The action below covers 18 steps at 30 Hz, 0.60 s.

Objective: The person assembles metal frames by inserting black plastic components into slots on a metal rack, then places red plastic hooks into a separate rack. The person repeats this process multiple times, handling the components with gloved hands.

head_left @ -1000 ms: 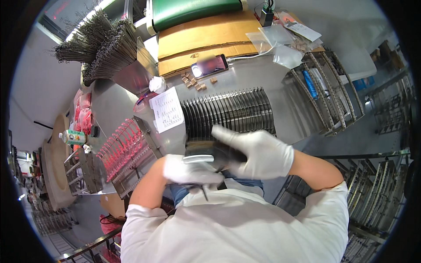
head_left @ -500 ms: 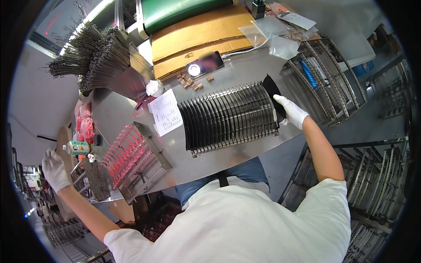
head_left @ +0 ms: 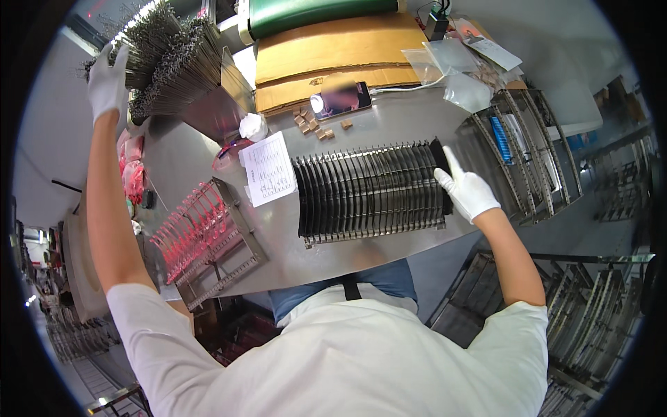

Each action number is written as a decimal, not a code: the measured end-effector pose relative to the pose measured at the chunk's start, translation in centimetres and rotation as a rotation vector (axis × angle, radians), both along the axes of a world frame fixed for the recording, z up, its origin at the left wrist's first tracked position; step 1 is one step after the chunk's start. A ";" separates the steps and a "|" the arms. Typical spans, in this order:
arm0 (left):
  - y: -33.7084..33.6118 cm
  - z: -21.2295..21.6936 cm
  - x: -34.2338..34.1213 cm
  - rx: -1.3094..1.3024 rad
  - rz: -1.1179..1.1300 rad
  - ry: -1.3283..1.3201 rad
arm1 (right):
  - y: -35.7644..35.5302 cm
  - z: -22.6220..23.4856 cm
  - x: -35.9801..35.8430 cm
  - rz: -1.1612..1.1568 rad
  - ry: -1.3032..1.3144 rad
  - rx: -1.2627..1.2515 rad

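Observation:
My left hand, in a white glove, is raised at the upper left beside a bundle of thin metal wire hooks, its fingers apart. Whether it touches the wires I cannot tell. On the steel table stands a metal rack filled with a row of curved black sheets. At the rack's right end my right hand, also gloved, rests against the last black sheet, index finger and thumb stretched apart. Its other fingers are partly hidden.
Left of the rack lie a written sheet of paper and a smaller rack of pink-lit clear pieces. Small brown blocks and a phone lie behind. An empty metal rack frame stands right, cardboard at the back.
My left hand has swung up from the lower left to the wire hooks. The black sheet by my right hand has gone from tilted to nearly in line, and that hand's fingers have spread.

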<state>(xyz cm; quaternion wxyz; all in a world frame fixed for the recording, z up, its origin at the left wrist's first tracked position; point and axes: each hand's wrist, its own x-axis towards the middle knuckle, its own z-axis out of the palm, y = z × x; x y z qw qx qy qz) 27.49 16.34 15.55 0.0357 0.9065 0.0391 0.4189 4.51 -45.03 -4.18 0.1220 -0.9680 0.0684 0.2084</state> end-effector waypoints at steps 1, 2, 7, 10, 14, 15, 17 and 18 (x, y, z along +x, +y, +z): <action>0.5 -0.1 1.9 -0.015 0.027 0.093 | -0.5 -0.2 0.1 0.037 -0.107 -0.018; 1.1 -0.2 3.7 -0.026 0.053 0.187 | -1.1 -0.6 0.2 0.075 -0.213 -0.030; 8.5 -1.6 9.4 0.136 0.028 0.231 | 0.0 -1.0 2.4 0.198 -0.367 0.146; 9.5 0.0 8.3 0.159 -0.031 0.297 | 0.0 -3.1 2.5 0.247 -0.541 0.216; 8.6 0.6 7.3 -0.455 -0.206 0.345 | -0.9 -6.4 2.0 0.264 -0.516 0.237; 6.9 0.7 6.1 -0.566 -0.240 0.273 | -0.9 -5.4 1.8 0.214 -0.558 0.272; 7.5 1.9 4.8 -0.757 -0.364 0.088 | -1.0 -3.5 1.4 0.113 -0.650 0.422; 10.3 3.1 4.6 -0.837 -0.462 -0.028 | -0.9 -2.1 0.9 -0.031 -0.574 0.545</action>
